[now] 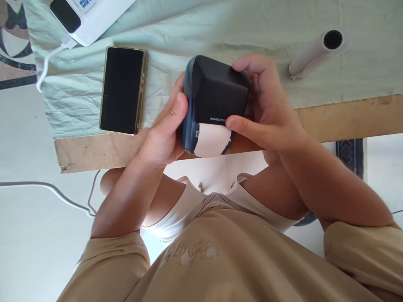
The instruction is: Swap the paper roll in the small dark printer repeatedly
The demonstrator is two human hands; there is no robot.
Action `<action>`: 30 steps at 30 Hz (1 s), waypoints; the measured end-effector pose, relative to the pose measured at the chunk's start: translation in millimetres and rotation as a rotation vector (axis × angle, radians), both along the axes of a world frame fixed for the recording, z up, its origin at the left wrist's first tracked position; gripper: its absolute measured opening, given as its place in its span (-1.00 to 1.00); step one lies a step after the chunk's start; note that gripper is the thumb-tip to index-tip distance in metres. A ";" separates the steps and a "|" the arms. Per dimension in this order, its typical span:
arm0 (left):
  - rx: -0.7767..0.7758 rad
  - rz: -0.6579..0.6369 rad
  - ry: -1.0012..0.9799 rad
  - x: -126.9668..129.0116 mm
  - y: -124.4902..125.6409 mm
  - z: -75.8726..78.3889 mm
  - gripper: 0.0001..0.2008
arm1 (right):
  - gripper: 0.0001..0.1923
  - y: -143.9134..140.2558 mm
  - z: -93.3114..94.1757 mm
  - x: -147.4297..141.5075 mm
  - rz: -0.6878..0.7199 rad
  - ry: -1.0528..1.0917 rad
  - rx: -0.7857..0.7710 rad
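Beige-shirted arms raise a dark label printer (217, 96) above the table edge (346, 119): left hand (163, 134) grips its side, right hand (267, 109) pinches the emerging label (212, 140), apparently mid-removal; a clean tear seems needed. Phone (122, 90) lies left.

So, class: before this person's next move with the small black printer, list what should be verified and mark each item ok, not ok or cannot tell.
1. Both hands on the label printer: ok; left hand and right hand grip its sides.
2. Paper strip showing at the slot: ok.
3. Strip edge straight: not ok, it looks torn.
4. Printer switched on: cannot tell.
5. Phone lying apart from the printer: ok.
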State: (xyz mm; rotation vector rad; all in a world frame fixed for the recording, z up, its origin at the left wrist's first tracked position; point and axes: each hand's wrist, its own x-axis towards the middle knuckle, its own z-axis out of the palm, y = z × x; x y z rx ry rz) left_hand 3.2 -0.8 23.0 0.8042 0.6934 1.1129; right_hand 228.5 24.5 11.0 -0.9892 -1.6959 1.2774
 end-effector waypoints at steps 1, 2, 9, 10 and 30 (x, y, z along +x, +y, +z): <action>-0.062 0.028 0.002 2.0 0.3 2.7 -0.64 | -0.16 0.4 -0.6 0.4 -0.020 -0.028 0.067; -0.118 0.062 -0.003 4.4 0.3 5.5 -0.65 | -0.23 0.7 -0.2 1.0 -0.049 -0.058 0.149; -0.278 0.212 0.078 10.5 -0.7 7.7 -0.47 | -0.34 -1.3 13.3 5.1 -0.096 -0.245 0.300; -0.270 0.205 0.089 8.5 -0.9 5.5 -0.48 | -0.32 -1.4 14.7 5.0 -0.095 -0.270 0.308; -0.255 0.115 0.104 -1.3 -4.4 -7.2 -0.45 | -0.70 -13.6 30.1 -16.1 -0.573 0.130 0.461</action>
